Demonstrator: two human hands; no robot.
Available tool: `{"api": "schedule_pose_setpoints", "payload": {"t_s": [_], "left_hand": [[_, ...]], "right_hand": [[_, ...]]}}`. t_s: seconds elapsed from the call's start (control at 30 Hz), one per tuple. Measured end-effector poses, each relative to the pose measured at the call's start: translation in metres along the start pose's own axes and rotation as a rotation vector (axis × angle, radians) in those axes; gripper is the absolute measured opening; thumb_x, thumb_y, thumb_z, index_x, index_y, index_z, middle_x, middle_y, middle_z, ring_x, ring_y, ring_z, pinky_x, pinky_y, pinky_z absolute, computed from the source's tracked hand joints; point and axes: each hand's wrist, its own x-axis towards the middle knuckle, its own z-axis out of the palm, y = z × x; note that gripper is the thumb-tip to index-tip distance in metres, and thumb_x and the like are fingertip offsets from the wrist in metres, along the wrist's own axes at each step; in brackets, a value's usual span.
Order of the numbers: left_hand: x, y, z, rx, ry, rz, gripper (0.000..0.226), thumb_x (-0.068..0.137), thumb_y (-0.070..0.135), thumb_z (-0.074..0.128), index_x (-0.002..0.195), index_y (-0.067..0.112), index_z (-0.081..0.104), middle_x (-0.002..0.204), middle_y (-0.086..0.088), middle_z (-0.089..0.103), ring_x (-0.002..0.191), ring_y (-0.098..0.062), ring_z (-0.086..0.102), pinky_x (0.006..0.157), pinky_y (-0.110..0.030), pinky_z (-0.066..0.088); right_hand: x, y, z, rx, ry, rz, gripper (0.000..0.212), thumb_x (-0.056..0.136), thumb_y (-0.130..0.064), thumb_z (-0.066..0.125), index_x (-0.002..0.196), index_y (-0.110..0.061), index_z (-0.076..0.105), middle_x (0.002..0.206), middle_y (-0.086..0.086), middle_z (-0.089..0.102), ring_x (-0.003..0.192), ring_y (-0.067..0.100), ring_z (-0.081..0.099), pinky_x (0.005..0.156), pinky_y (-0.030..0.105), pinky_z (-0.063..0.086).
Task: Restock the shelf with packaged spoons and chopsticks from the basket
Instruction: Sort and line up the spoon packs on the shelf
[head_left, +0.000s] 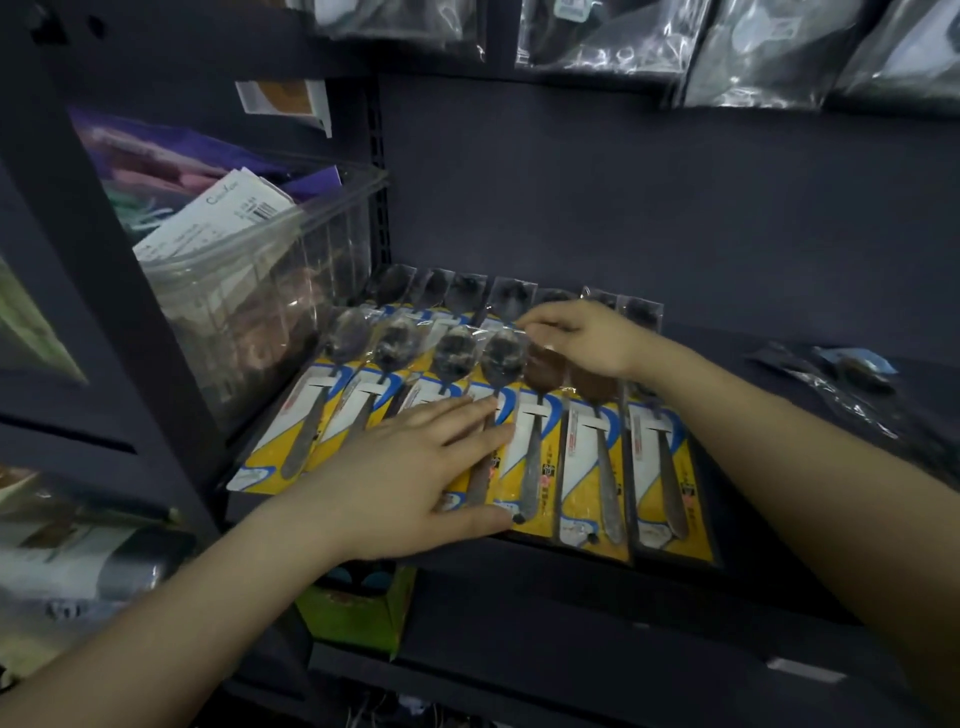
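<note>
lying flat on a dark shelf (779, 364), a row of packaged spoons (592, 467) fills its left part, each spoon on a yellow, blue and white card under clear film, bowls toward the back wall. a second row of the same packs (467, 291) sits behind them, partly tucked under the front row, against the dark back panel (623, 182). the left hand (415, 478) rests palm down with fingers spread flat across the middle packs, thumb at the shelf's front edge, pressing on them rather than gripping. the right hand (576, 338) reaches further back, fingers curled with the tips pinched on the clear top edge of one pack near the spoon bowls. the two hands are apart, one near the front and one near the rear of the row. to the right, the shelf surface is mostly bare, with a few small dark wrapped items (841, 374) lying near the edge of view. to the left, past a dark upright post (104, 312), a clear plastic bin (270, 270) holds papers and coloured goods. above, shiny plastic bags (727, 47) hang along the top. below the shelf, a green box (358, 608) stands on a lower level. the lighting is dim. no basket or chopsticks can be made out.
</note>
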Motion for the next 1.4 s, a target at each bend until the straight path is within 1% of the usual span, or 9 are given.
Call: {"api": "schedule_pose_setpoints", "payload": {"t_s": [0.3,0.53,0.7,0.87,1.0,1.1,1.2,1.3,1.4], "left_hand": [[0.008,0.002,-0.011,0.046,0.044,0.055,0.098,0.060,0.084,-0.005,0.145,0.039,0.013,0.157,0.014,0.006,0.144,-0.007,0.010,0.111,-0.025,0.019],[0.030,0.049,-0.011,0.061,0.079,0.214,0.087,0.068,0.083,0.020,0.144,0.041,0.015,0.155,0.012,0.018,0.140,-0.009,0.023,0.109,-0.030,0.030],[0.038,0.068,-0.001,0.182,0.103,0.249,0.077,0.074,0.079,0.021,0.122,0.030,0.056,0.127,0.004,0.059,0.110,-0.014,0.061,0.081,-0.026,0.052],[0.038,0.072,0.001,0.095,0.064,0.134,0.100,0.058,0.086,0.000,0.138,0.037,0.034,0.153,0.014,0.021,0.139,-0.008,0.023,0.108,-0.025,0.026],[0.050,0.105,-0.004,0.045,0.242,0.124,0.088,0.072,0.082,0.012,0.133,0.028,0.045,0.145,0.005,0.041,0.131,-0.016,0.042,0.104,-0.034,0.038],[0.074,0.137,-0.002,0.012,0.394,0.173,0.061,0.082,0.059,0.036,0.122,0.018,0.057,0.127,0.000,0.058,0.114,-0.020,0.058,0.094,-0.033,0.048],[0.101,0.174,-0.001,-0.145,0.396,0.145,0.057,0.080,0.054,0.036,0.119,0.019,0.058,0.125,0.004,0.057,0.111,-0.013,0.056,0.094,-0.022,0.042],[0.128,0.205,0.007,-0.258,0.400,0.092,0.048,0.081,0.049,0.046,0.116,0.020,0.060,0.118,0.008,0.060,0.106,-0.010,0.057,0.083,-0.006,0.038],[0.151,0.231,0.017,-0.432,0.401,0.047,0.032,0.085,0.033,0.057,0.110,0.015,0.063,0.108,0.002,0.065,0.096,-0.010,0.061,0.080,-0.018,0.046]], "right_hand": [[-0.066,0.033,-0.025,0.040,0.144,0.080,0.044,0.096,-0.029,0.046,0.138,-0.014,0.043,0.145,0.004,0.043,0.134,0.017,0.040,0.089,0.004,0.021],[-0.110,0.042,-0.003,-0.361,-0.121,0.009,0.125,0.051,-0.095,0.003,0.151,-0.020,0.006,0.160,0.004,-0.006,0.147,0.016,-0.008,0.114,0.027,-0.004],[-0.113,0.039,-0.006,-0.396,-0.091,-0.010,0.080,0.090,-0.059,0.037,0.150,-0.016,0.009,0.160,0.006,0.000,0.147,0.017,-0.001,0.118,0.029,0.005],[-0.134,0.063,-0.038,-0.327,0.132,0.025,0.052,0.093,-0.038,0.047,0.138,-0.013,0.041,0.150,0.010,0.035,0.138,0.027,0.031,0.113,0.039,0.029],[-0.170,0.115,-0.080,-0.427,0.319,0.491,0.043,0.091,-0.038,0.046,0.117,-0.004,0.054,0.126,0.020,0.055,0.116,0.039,0.051,0.093,0.042,0.042],[-0.196,0.148,-0.099,-0.444,0.086,0.776,0.052,0.085,-0.054,0.041,0.111,-0.012,0.059,0.109,0.016,0.059,0.102,0.036,0.054,0.084,0.040,0.043],[-0.208,0.162,-0.104,-0.239,0.064,0.752,0.040,0.086,-0.046,0.055,0.068,-0.011,0.048,0.076,0.008,0.052,0.079,0.028,0.053,0.070,0.031,0.041],[-0.208,0.171,-0.102,0.092,0.205,0.718,0.029,0.080,-0.025,0.070,0.069,-0.008,0.049,0.076,0.009,0.054,0.068,0.024,0.053,0.062,0.028,0.040],[-0.207,0.181,-0.103,0.307,0.278,0.689,0.020,0.077,-0.016,0.072,0.074,-0.005,0.056,0.070,0.011,0.057,0.058,0.021,0.051,0.063,0.028,0.042]]}}
